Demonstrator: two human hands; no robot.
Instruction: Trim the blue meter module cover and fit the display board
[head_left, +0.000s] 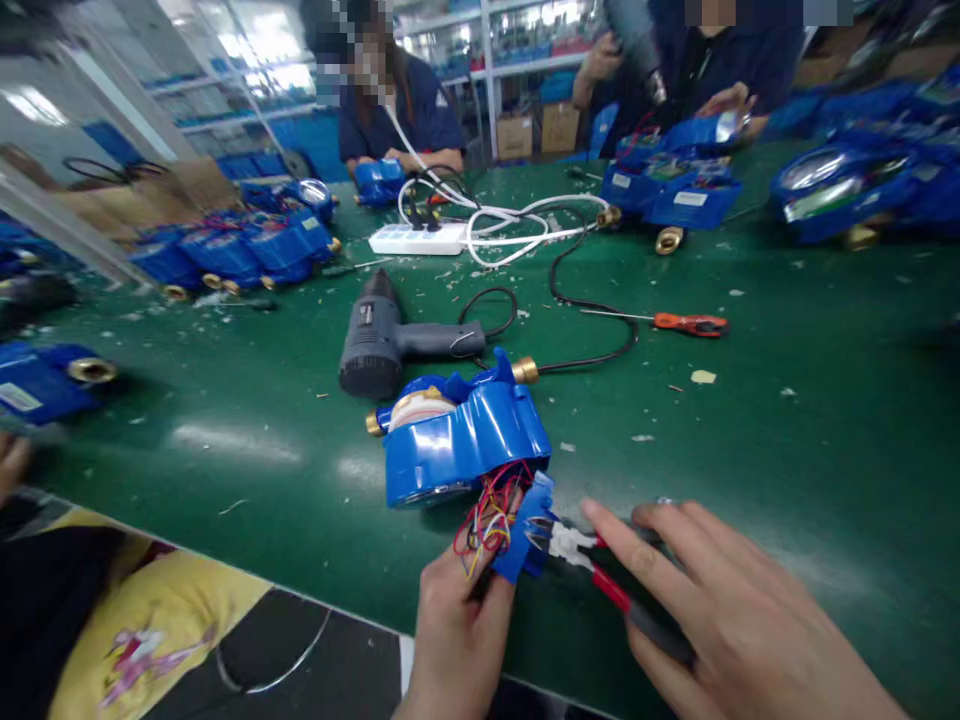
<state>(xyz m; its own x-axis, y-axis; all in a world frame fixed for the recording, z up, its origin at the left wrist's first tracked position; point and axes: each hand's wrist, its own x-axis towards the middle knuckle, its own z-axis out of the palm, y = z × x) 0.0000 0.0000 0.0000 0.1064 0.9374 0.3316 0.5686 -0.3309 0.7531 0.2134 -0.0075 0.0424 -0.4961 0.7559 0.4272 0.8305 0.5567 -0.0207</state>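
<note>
A blue water meter point(461, 435) with brass ends lies on the green table point(750, 430), its cover off and a bundle of coloured wires point(487, 515) spilling from it. My left hand point(457, 625) is closed, pinching the wires and a small blue cover piece point(529, 530). My right hand point(731, 610) lies over red-handled pliers point(600, 565), fingers stretched along the handles; the pliers' tip touches the blue piece.
A grey heat gun point(379, 335) lies behind the meter, its black cord looping right. A red-handled screwdriver point(675, 322), a white power strip point(416, 238) and several blue meters point(232, 250) are around. Two people in dark blue work at the far side.
</note>
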